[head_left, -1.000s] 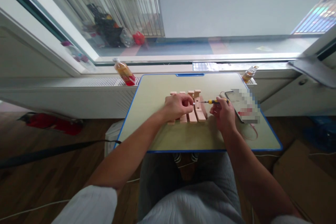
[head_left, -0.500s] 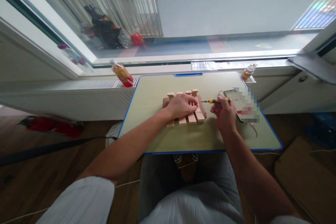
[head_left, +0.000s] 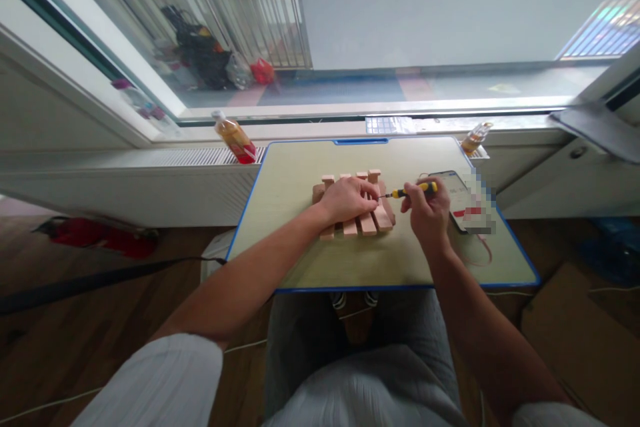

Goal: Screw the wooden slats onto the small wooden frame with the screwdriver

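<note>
My left hand (head_left: 347, 200) rests over a slatted wooden piece (head_left: 367, 223), its thumb and fingertips pinched at the right-hand slat around what looks like a small screw, mostly hidden by the fingers. A yellow and black screwdriver (head_left: 414, 191) lies nearly level in my right hand (head_left: 430, 207), whose fingers are closed around the handle. Its thin shaft points left, with the tip at the fingertips of my left hand. Whether the tip sits in the screw head is too small to tell. Under the slats, brown pieces stick out at both sides.
On the blue-edged table (head_left: 310, 273), a phone (head_left: 457, 197) with a cable lies right of my right hand. A drink bottle (head_left: 235, 138) stands on the ledge behind the table's left corner. Another small bottle (head_left: 476, 138) is behind the right corner, below the window.
My right hand has moved slightly left with the screwdriver, bringing its tip up to my left fingertips. My left hand keeps its pinch on the wooden piece.
</note>
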A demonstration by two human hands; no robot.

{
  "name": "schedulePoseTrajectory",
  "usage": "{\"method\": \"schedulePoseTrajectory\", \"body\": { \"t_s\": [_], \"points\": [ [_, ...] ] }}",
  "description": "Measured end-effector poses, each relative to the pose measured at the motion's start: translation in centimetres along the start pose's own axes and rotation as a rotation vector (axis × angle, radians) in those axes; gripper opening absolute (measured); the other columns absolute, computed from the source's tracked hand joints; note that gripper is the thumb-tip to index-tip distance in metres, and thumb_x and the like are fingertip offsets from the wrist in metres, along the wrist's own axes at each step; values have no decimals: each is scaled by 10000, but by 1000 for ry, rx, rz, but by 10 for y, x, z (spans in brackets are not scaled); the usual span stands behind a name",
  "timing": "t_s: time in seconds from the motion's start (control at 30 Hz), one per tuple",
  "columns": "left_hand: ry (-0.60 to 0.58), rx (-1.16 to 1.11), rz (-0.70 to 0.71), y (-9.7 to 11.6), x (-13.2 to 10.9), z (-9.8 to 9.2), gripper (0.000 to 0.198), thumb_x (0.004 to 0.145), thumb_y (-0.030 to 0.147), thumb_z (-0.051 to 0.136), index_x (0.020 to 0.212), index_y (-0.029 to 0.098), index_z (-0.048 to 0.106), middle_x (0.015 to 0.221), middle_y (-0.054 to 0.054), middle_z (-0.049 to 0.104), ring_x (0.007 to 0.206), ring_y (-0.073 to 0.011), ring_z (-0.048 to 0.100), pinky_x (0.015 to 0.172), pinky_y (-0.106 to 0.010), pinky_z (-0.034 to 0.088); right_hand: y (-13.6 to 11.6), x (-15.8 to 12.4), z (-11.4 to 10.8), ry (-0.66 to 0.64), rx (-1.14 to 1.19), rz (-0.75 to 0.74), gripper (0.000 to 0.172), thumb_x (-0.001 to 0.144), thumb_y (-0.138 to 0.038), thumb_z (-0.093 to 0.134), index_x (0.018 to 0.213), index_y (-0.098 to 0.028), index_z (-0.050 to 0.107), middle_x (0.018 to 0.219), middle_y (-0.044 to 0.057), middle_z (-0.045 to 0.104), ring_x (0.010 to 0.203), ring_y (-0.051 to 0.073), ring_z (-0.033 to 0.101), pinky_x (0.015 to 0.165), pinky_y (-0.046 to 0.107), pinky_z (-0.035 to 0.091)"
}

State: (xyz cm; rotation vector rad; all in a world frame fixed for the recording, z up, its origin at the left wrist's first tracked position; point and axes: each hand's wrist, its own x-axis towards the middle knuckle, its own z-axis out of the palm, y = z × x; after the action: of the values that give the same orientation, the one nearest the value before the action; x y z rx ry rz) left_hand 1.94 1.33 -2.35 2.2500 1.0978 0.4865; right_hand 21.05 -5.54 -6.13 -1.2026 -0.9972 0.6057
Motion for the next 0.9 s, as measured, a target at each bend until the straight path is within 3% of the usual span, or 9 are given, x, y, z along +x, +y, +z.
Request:
{"method": "schedulePoseTrajectory", "body": {
  "t_s": [0.17,0.33,0.63,0.77,0.9],
  "points": [
    [-1,17,-12,-1,0,1,201,858,362,719,925,251,872,910,-12,824,762,-163,689,663,-278,466,1,3,-2,-20,-87,-18,254,932,-415,707,888,-279,497,591,-93,560,489,128,569,520,259,426],
    [5,31,-60,-3,0,3,287,876,449,734,1063,297,891,953,-15,839,805,-183,703,675,-286,468,4,6,-4,-40,-98,-29,272,924,-434,712,886,-272,497,575,-100,561,465,129,572,498,258,412],
    [-37,-52,-62,-8,4,3,255,864,409,761,1018,267,906,998,-30,859,809,-186,713,650,-276,471,-3,7,-6,-72,-180,-50,246,920,-435,695,893,-278,507,548,-92,565,481,152,568,527,275,422],
    [-54,-77,-60,-9,5,3,260,860,391,765,1035,259,906,1006,-32,862,821,-183,724,679,-270,490,-23,14,-5,-167,-446,-96,205,926,-430,651,916,-278,514,594,-65,591,551,174,578,624,301,434],
    [-104,-124,-38,-11,6,3,262,876,362,747,1040,232,905,1015,-44,862,844,-180,734,717,-256,521,-55,27,2,-333,-796,-187,161,928,-413,611,966,-269,552,668,-11,615,640,213,568,655,317,358]
  ]
}}
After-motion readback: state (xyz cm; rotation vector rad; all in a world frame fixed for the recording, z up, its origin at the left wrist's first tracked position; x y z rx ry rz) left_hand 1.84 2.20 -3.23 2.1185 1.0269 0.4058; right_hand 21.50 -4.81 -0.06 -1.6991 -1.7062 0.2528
